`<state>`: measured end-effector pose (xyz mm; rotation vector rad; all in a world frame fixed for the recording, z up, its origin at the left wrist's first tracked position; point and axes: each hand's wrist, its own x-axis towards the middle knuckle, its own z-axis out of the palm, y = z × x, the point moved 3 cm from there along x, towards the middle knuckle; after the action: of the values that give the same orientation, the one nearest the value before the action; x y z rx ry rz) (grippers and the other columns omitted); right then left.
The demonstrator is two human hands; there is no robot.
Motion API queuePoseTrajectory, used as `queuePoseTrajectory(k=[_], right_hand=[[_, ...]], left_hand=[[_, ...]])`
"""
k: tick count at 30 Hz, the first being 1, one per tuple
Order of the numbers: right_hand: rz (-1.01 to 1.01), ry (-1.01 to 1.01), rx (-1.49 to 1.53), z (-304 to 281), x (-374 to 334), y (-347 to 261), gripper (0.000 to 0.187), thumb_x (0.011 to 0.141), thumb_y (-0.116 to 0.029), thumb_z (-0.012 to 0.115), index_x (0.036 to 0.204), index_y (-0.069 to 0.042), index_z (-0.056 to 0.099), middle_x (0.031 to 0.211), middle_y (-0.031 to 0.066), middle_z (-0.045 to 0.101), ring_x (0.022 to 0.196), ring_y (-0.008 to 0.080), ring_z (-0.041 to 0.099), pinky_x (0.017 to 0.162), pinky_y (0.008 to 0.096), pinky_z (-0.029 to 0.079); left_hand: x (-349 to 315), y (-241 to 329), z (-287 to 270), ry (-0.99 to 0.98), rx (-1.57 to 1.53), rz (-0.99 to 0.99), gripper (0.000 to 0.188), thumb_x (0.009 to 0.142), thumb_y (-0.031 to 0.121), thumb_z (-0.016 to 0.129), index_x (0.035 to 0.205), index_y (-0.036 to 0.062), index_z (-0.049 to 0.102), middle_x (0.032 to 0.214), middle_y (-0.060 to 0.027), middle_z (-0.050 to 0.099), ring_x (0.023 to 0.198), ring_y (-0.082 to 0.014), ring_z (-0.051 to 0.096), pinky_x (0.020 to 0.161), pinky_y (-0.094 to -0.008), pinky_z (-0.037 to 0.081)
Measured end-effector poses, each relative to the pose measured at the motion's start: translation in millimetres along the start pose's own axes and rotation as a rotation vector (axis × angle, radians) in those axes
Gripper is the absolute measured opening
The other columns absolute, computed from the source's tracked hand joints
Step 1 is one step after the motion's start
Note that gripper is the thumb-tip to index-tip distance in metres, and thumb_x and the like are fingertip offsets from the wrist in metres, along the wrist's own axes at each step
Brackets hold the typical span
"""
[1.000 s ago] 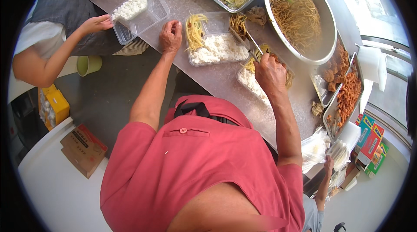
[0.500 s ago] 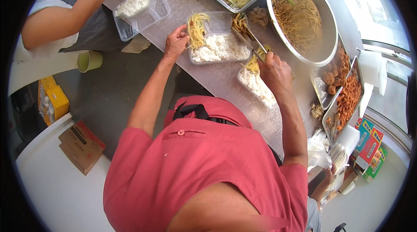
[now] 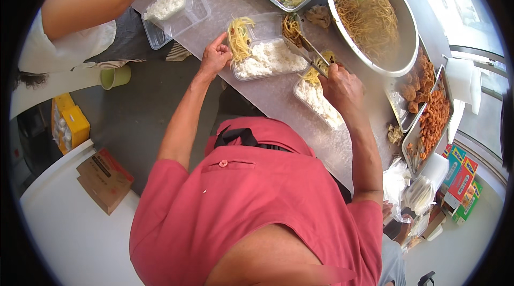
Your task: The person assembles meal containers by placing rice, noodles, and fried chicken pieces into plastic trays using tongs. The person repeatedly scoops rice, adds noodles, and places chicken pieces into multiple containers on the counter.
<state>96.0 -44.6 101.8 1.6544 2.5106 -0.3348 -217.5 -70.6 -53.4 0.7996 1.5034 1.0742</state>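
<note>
A clear compartment lunch box (image 3: 262,75) lies on the metal table, holding white rice (image 3: 270,57), pale shredded vegetable (image 3: 240,37) at its left and brown noodles (image 3: 292,30) in its far right compartment. My left hand (image 3: 214,60) is at the box's left rim, with thumb and fingers against the edge. Metal tongs (image 3: 308,60) are gripped in my right hand (image 3: 344,89); their tips are down at the brown noodles. Partly under my right hand sits a second lunch box (image 3: 333,125) with rice and yellow shreds.
A large bowl of brown noodles (image 3: 415,45) stands at far right, beside a tray of pale shreds (image 3: 292,8). Trays of reddish fried food (image 3: 435,120) line the right side. Another person's arm (image 3: 96,10) reaches in at left, near a rice box (image 3: 201,10).
The tongs' arms look slightly wider apart at the noodles. My left index finger is straighter along the box's rim. The whole view has shifted a little.
</note>
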Motion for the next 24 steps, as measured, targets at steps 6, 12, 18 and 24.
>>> queuePoseTrajectory(k=[6, 12, 18, 24], right_hand=[[0.007, 0.052, 0.061, -4.3, 14.4, 13.3, 0.032, 0.081, -0.027, 0.062, 0.083, 0.004, 0.056, 0.076, 0.0240, 0.062, 0.068, 0.0396, 0.063, 0.064, 0.0468, 0.051], [-0.049, 0.079, 0.059, 20.0, 47.7, 19.4, 0.031, 0.082, -0.027, 0.061, 0.083, 0.004, 0.056, 0.079, 0.0238, 0.063, 0.070, 0.0395, 0.063, 0.064, 0.0463, 0.051], [-0.007, 0.121, 0.107, 5.4, 30.0, 19.5, 0.029, 0.082, -0.025, 0.061, 0.081, 0.003, 0.054, 0.077, 0.0232, 0.063, 0.069, 0.0386, 0.063, 0.063, 0.0460, 0.051], [0.021, 0.095, 0.150, 28.3, 9.6, 19.0, 0.027, 0.082, -0.023, 0.061, 0.083, 0.003, 0.053, 0.076, 0.0229, 0.062, 0.069, 0.0385, 0.063, 0.061, 0.0474, 0.050]], left_hand=[[-2.1, -1.8, -5.2, 0.005, 0.009, -0.037, 0.069, 0.069, -0.010, 0.057, 0.135, -0.0007, 0.038, 0.075, -0.0001, 0.053, 0.058, -0.0054, 0.052, 0.050, -0.0196, 0.048], [6.0, -2.0, -2.0, -0.018, -0.031, -0.043, 0.068, 0.070, -0.009, 0.057, 0.134, -0.0021, 0.038, 0.075, 0.0001, 0.053, 0.059, -0.0052, 0.053, 0.050, -0.0190, 0.048], [2.4, 4.7, -0.8, -0.008, 0.014, -0.041, 0.067, 0.070, -0.010, 0.056, 0.135, -0.0022, 0.037, 0.075, -0.0001, 0.054, 0.059, -0.0053, 0.052, 0.050, -0.0195, 0.047], [9.8, 5.0, 0.3, -0.020, 0.056, -0.014, 0.068, 0.069, -0.009, 0.055, 0.135, -0.0017, 0.038, 0.072, 0.0008, 0.053, 0.057, -0.0049, 0.051, 0.049, -0.0198, 0.045]])
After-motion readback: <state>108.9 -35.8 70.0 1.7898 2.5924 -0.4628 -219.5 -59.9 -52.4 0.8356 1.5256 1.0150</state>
